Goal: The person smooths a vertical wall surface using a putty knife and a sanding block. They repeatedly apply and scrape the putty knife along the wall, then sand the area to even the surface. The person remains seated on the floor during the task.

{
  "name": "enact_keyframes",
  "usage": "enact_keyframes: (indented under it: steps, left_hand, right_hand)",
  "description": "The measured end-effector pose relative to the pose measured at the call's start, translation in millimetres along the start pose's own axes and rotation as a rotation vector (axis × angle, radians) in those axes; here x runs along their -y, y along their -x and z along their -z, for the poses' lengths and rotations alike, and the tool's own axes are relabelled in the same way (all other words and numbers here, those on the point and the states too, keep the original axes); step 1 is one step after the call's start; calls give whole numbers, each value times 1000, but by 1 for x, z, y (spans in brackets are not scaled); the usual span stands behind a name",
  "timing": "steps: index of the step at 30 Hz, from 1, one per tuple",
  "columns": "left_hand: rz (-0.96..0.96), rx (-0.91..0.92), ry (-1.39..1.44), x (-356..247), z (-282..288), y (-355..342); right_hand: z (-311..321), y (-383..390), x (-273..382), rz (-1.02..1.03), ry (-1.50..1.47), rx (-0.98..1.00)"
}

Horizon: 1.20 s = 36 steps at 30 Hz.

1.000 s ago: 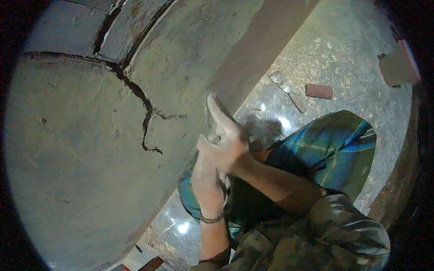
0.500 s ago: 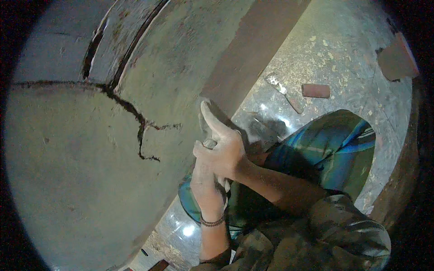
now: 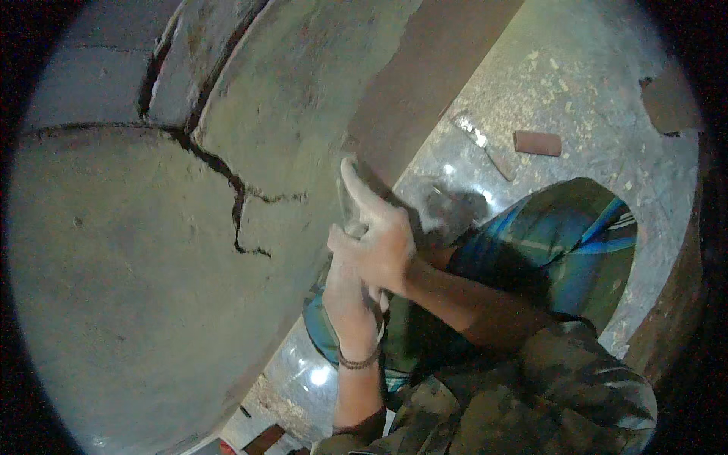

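Left of the joined hands (image 3: 381, 249) stretches the cracked wall (image 3: 152, 258).

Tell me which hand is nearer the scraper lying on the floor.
Right. In the picture, the right hand is below and left of the scraper; the left hand is lower still, farther from it.

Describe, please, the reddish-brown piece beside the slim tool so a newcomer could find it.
Find the person's blue-green plaid garment. On the floor beyond it lies a slim handled tool. The piece is just right of that: reddish-brown, short and roughly rectangular, far stubbier than the tool.
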<state>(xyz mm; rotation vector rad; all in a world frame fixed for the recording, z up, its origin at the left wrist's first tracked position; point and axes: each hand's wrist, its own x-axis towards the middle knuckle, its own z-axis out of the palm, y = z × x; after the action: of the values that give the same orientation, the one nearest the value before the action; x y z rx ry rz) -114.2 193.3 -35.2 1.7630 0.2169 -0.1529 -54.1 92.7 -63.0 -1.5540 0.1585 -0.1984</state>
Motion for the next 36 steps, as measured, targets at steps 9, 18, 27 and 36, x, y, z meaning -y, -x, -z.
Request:
enact_keyframes:
  steps: [9, 18, 27, 36]
  left_hand:
    - [-310, 47, -379, 11, 1, -13]
    - [-395, 18, -510, 14, -3, -19]
    - [-655, 27, -660, -18, -30, -22]
    - [-832, 46, -781, -15, -31, -29]
  right_hand:
    - [1, -5, -9, 142, 62, -42]
    - [10, -13, 2, 56, -6, -12]
    - [27, -26, 1, 167, 51, -93]
    - [31, -30, 12, 102, -118, -85]
